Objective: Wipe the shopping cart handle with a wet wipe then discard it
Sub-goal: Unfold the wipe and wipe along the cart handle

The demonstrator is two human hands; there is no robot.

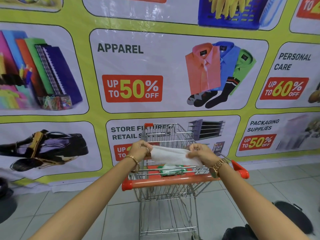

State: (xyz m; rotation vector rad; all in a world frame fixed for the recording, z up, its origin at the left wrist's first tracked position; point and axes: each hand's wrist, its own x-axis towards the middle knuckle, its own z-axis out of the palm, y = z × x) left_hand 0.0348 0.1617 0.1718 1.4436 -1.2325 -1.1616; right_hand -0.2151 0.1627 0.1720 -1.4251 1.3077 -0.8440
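A white wet wipe is stretched out flat between both hands, above the cart's child seat. My left hand pinches its left edge and my right hand pinches its right edge. Below them runs the orange handle of a wire shopping cart, which neither hand touches. A green and white wipes packet lies on the red seat flap just behind the handle.
A large sale banner covers the wall right behind the cart. A dark round bin stands on the tiled floor at the lower right. Dark objects sit at the left edge.
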